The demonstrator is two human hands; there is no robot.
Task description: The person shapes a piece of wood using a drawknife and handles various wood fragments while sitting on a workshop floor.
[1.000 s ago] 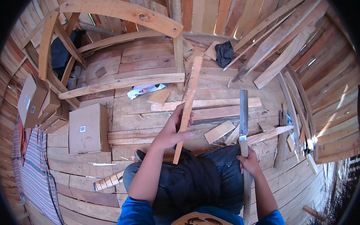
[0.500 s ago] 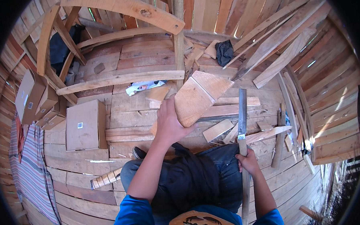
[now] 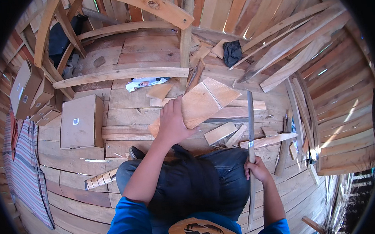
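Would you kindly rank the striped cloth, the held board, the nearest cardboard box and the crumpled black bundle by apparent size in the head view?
Striped cloth
Nearest cardboard box and held board: too alike to rank; the board is nearer the camera
Crumpled black bundle

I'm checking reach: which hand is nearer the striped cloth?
Left. The left hand, gripping a wooden board, is right of the striped cloth; the right hand, gripping a saw, farther right.
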